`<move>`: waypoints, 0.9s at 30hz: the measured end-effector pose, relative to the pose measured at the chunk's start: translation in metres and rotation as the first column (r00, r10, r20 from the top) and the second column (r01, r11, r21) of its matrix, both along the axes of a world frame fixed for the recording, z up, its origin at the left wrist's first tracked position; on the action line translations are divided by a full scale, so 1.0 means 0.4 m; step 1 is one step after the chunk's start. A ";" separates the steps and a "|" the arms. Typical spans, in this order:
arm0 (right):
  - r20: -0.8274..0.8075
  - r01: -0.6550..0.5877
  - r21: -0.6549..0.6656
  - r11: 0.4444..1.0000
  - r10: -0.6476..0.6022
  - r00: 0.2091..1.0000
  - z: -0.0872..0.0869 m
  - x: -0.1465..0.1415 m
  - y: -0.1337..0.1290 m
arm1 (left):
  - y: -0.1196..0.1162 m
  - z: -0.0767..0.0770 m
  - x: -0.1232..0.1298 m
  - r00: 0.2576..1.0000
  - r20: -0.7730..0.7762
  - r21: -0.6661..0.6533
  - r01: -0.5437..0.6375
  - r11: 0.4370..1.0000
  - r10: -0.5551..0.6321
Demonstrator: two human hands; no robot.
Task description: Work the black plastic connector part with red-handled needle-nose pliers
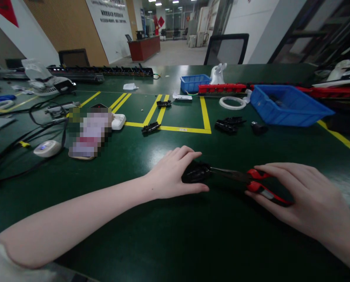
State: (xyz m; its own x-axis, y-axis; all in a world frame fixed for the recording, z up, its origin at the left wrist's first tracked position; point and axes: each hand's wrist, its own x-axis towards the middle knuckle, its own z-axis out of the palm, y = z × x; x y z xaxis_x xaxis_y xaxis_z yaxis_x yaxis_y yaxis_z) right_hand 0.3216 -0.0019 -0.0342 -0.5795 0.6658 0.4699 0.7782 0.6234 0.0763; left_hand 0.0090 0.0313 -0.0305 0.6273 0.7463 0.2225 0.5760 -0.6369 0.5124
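Our two bare hands meet over a dark green tabletop. Our left hand holds a black part, its fingers curved along the far side and its thumb along the near side. Our right hand grips red-handled pliers between thumb and fingers. Their long nose points left from that hand and reaches the part's right end; whether it is pinching anything there is too small to tell.

Beyond our left hand, one black piece lies near a yellow line, with another farther off. To the left of that hand we have a phone, its screen blurred, then a small white device beside black cables.

Beyond our right hand, farther out and a little leftward, are a cluster of black pieces, a short black cap and a white ring. A blue bin sits directly beyond the hand.
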 end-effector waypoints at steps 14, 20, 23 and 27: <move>-0.030 -0.041 -0.111 0.993 0.038 0.999 -0.009 -0.002 0.005 | 0.022 -0.015 -0.009 0.982 0.036 -0.021 0.188 0.982 -0.187; -0.009 -0.066 -0.108 0.992 0.065 0.998 -0.006 -0.008 0.009 | 0.027 -0.020 -0.010 0.976 0.052 -0.017 0.215 0.977 -0.214; -0.011 -0.079 -0.112 0.991 0.078 0.997 -0.004 -0.010 0.008 | 0.027 -0.019 -0.011 0.974 0.039 -0.010 0.222 0.975 -0.221; -0.019 -0.068 -0.135 0.988 0.066 0.998 -0.001 -0.012 0.005 | 0.025 -0.016 -0.011 0.976 0.030 -0.020 0.216 0.976 -0.215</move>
